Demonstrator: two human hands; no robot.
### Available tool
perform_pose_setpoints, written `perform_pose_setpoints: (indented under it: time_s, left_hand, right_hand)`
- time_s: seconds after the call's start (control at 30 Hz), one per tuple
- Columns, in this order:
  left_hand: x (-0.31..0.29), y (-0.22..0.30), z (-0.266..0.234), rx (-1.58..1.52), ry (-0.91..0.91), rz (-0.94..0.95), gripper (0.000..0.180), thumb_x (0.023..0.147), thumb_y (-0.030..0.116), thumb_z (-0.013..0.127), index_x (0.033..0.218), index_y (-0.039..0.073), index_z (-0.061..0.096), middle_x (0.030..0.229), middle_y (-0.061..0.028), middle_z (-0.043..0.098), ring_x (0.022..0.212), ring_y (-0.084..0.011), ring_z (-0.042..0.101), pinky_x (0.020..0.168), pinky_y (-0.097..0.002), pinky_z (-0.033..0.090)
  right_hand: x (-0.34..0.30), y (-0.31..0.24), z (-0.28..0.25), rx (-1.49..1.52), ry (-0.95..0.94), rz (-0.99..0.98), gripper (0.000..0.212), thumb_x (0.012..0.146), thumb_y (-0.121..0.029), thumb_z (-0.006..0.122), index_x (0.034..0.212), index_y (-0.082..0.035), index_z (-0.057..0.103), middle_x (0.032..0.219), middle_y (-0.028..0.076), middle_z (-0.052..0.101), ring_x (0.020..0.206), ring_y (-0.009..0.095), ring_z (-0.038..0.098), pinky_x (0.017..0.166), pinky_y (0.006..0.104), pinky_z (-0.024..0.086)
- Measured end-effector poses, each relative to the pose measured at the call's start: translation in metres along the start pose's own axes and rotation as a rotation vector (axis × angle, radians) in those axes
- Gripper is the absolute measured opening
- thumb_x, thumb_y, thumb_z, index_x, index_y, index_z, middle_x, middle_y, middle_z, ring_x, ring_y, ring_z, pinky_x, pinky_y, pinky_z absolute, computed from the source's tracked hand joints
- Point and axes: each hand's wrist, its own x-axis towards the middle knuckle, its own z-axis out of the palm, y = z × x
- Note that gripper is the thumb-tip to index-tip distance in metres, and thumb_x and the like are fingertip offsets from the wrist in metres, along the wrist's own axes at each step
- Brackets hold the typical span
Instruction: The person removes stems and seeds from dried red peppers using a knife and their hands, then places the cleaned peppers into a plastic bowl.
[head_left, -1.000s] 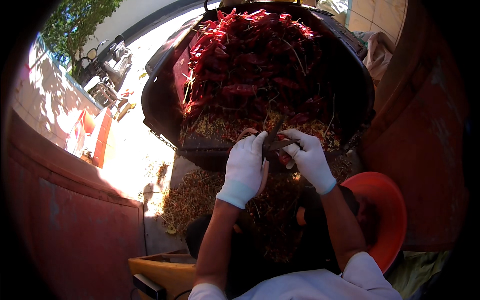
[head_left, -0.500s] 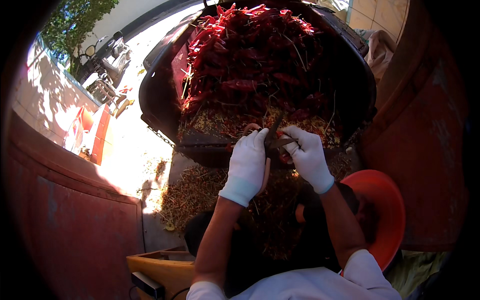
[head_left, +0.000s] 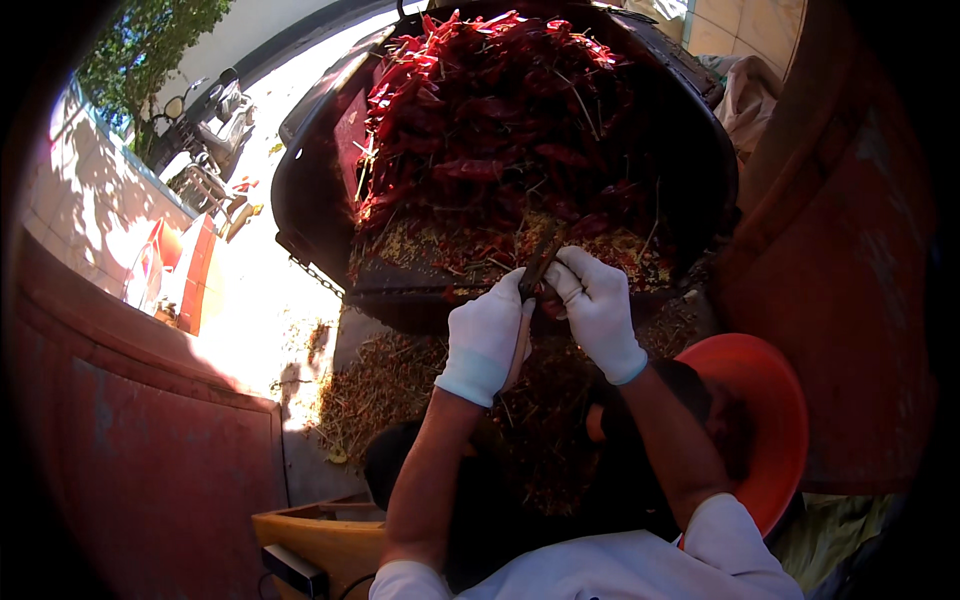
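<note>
A pair of scissors [head_left: 540, 264] is gripped in my white-gloved left hand [head_left: 483, 333], fingers wrapped round the handles. Its dark blades lie together and point up and to the right; one pale handle loop shows below my fingers. Close beside the blades, my gloved right hand [head_left: 597, 300] is closed in a pinch. A bit of a dark red chili pepper [head_left: 550, 307] shows beneath its fingers, mostly hidden. Beyond both hands, dried red chili peppers [head_left: 470, 170] lie heaped in a dark metal cart bed, with pale seeds scattered at its near edge.
An orange-red basin [head_left: 780, 420] stands by my right forearm. Stems and scraps [head_left: 380, 390] cover the ground under the cart [head_left: 420, 312]. A wooden stool or box [head_left: 330, 540] is at lower left. Red metal doors [head_left: 150, 430] flank me, and a parked motorbike [head_left: 215, 130] stands far left.
The scissors' blades, spread apart before, have come together, and the handle loops have drawn in. My right hand has moved slightly left. The whole view has shifted a little.
</note>
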Motion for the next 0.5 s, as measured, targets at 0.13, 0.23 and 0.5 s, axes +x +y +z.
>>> perform_pose_setpoints:
  time_s: [0.13,0.23,0.5]
  left_hand:
    - [-0.003,-0.006,0.008,-0.152,0.162,-0.022,0.033,0.093,0.021,0.062,0.121,0.005,0.057,0.068,-0.0129,0.064,0.063,-0.0359,0.065,0.060,-0.0440,0.050]
    - [0.007,-0.021,-0.004,-0.100,0.166,-0.288,0.037,0.089,0.032,0.072,0.119,0.012,0.064,0.077,-0.0118,0.072,0.072,-0.0304,0.072,0.064,-0.0391,0.055]
    - [0.016,-0.099,-0.034,0.350,-0.022,-0.647,0.046,0.084,0.033,0.067,0.129,0.025,0.063,0.098,-0.0129,0.074,0.094,-0.0329,0.071,0.080,-0.0431,0.055]
  right_hand:
    - [-0.001,-0.001,0.004,0.234,0.011,0.141,0.021,0.100,-0.018,0.059,0.105,0.000,0.067,0.075,0.004,0.065,0.066,0.008,0.060,0.055,0.0264,0.050]
    - [0.003,0.002,-0.006,0.339,-0.013,0.203,0.023,0.101,-0.020,0.057,0.107,0.001,0.066,0.079,0.002,0.064,0.066,0.008,0.061,0.056,0.0256,0.051]
    - [-0.021,-0.010,-0.058,0.261,0.139,0.223,0.027,0.102,-0.017,0.056,0.117,0.004,0.065,0.085,0.006,0.067,0.072,0.011,0.065,0.064,0.0256,0.055]
